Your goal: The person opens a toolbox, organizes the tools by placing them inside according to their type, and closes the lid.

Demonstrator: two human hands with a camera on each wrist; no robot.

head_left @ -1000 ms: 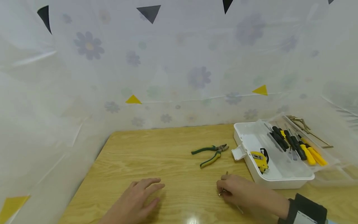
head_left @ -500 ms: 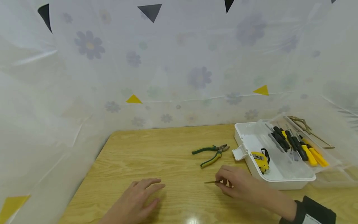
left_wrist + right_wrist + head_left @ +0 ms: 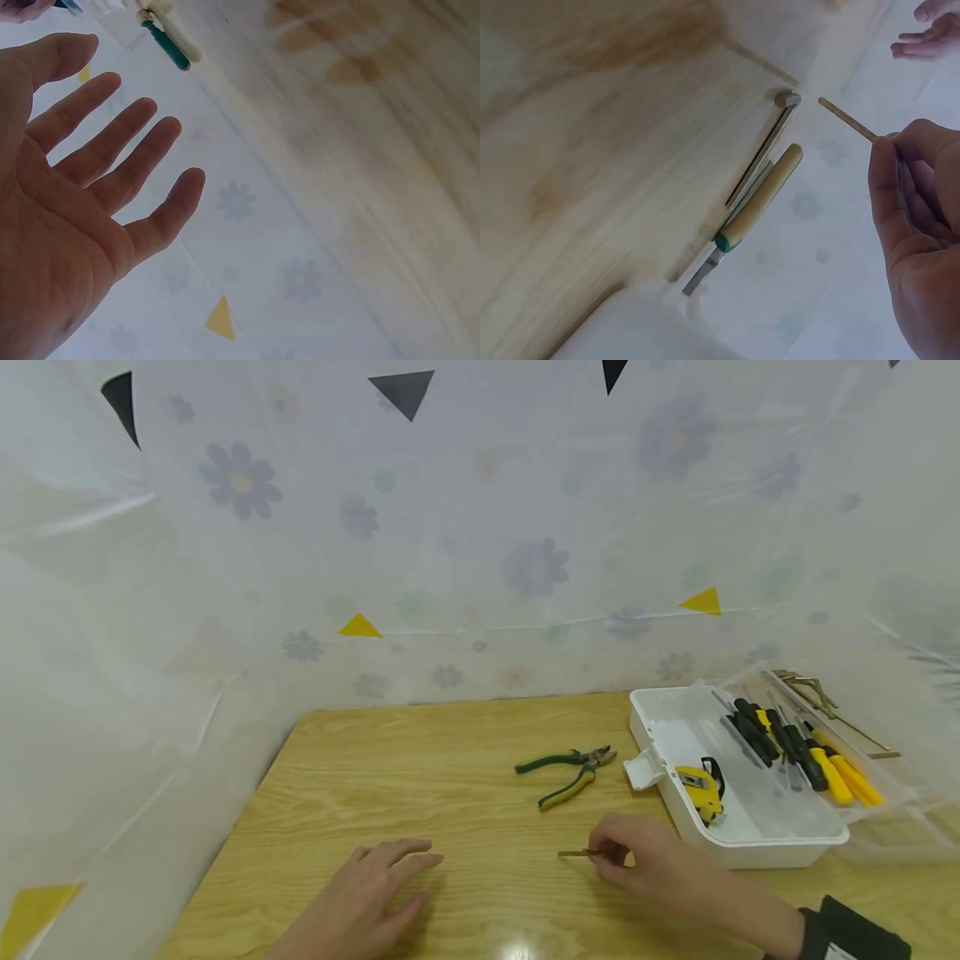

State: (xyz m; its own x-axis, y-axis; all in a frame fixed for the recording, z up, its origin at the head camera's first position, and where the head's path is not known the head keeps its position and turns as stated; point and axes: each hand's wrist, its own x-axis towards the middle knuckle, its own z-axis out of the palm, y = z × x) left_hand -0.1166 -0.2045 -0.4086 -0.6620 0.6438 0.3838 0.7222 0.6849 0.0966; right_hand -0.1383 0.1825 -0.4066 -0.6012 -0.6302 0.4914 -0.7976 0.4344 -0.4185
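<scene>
My right hand (image 3: pixel 652 860) pinches a thin brass-coloured rod (image 3: pixel 573 853) between thumb and forefinger, close over the wooden table. Its free end points left in the head view; the rest is hidden in the hand. In the right wrist view the rod (image 3: pixel 846 118) sticks out past the fingertips. Palm down and fingers spread, my left hand (image 3: pixel 367 893) is at the table's front and holds nothing. Combination pliers (image 3: pixel 592 760) with green and yellow handles lie spread apart on the table, beyond both hands.
A white toolbox (image 3: pixel 750 852) stands open at the right, with a yellow tape measure (image 3: pixel 701 793) inside. Its translucent lid side holds several screwdrivers (image 3: pixel 813 760) and brass-coloured hex keys (image 3: pixel 813 693). A flower-patterned sheet (image 3: pixel 480 527) hangs behind the table (image 3: pixel 405 760).
My right hand has turned, bringing the rod from pointing away to pointing left. Since half a second ago the hand has shifted slightly right. My left hand and the pliers stay put.
</scene>
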